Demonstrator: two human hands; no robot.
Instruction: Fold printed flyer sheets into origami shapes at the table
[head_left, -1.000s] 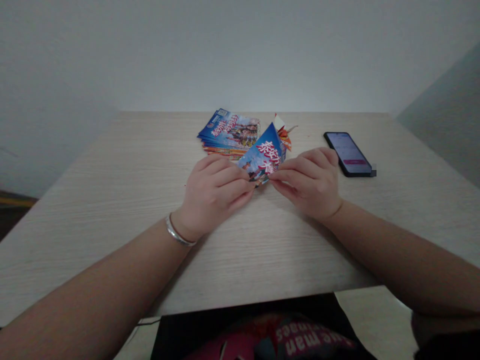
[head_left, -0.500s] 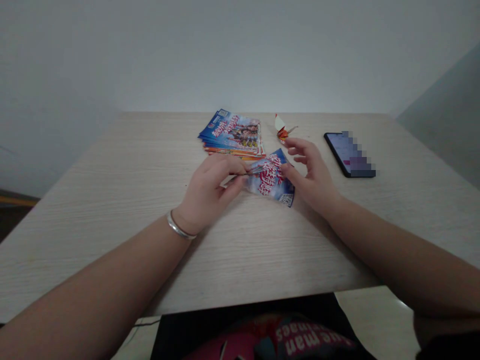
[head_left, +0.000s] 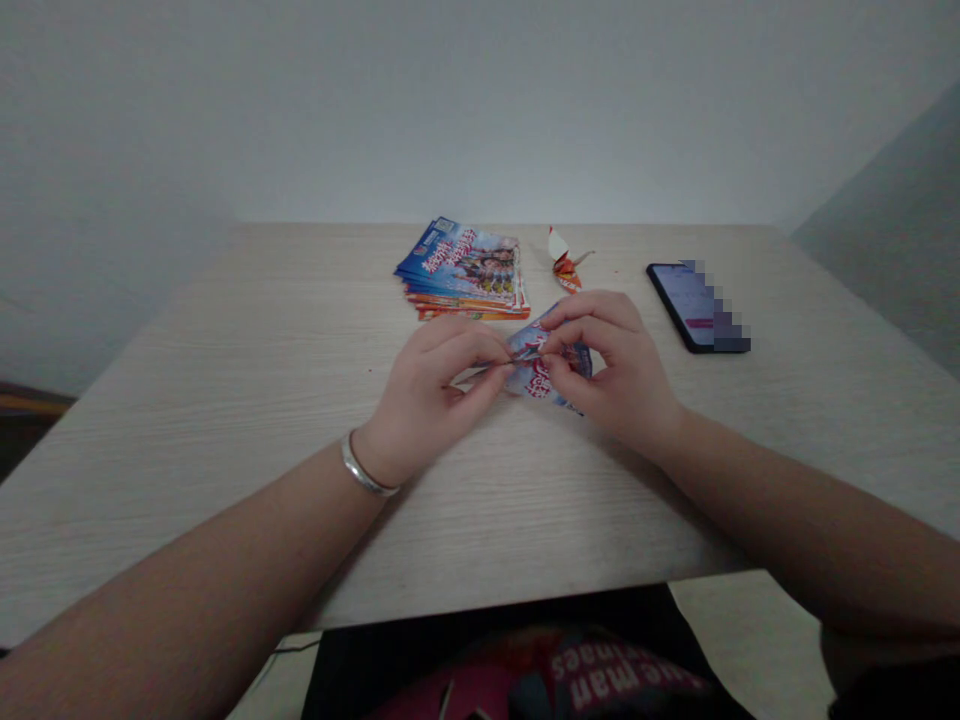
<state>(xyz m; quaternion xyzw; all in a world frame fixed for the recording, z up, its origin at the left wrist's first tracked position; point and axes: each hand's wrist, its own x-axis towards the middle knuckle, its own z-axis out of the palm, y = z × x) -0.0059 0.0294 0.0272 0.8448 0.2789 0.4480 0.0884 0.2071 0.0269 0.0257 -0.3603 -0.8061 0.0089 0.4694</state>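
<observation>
Between my two hands, just above or on the table, is a printed sheet of paper (head_left: 538, 384) in blue and white with red lettering, partly folded. My left hand (head_left: 442, 375), with a silver bangle at the wrist, pinches its gathered left end between thumb and fingers. My right hand (head_left: 611, 355) pinches a raised crease near the sheet's middle, thumb and forefinger almost meeting my left fingertips. The fingers cover much of the folds. Beyond my right hand stands a folded paper crane (head_left: 566, 266) in orange and white.
A stack of printed leaflets (head_left: 469, 265), blue on top and orange below, lies behind my left hand. To the right is a black phone (head_left: 686, 310) with its screen lit and partly blurred out. The pale wooden table (head_left: 247, 320) meets a wall (head_left: 450, 110) at the back.
My right hand has moved left and closed its fingertips on the paper's crease. My left hand has shifted slightly right, still pinching its end.
</observation>
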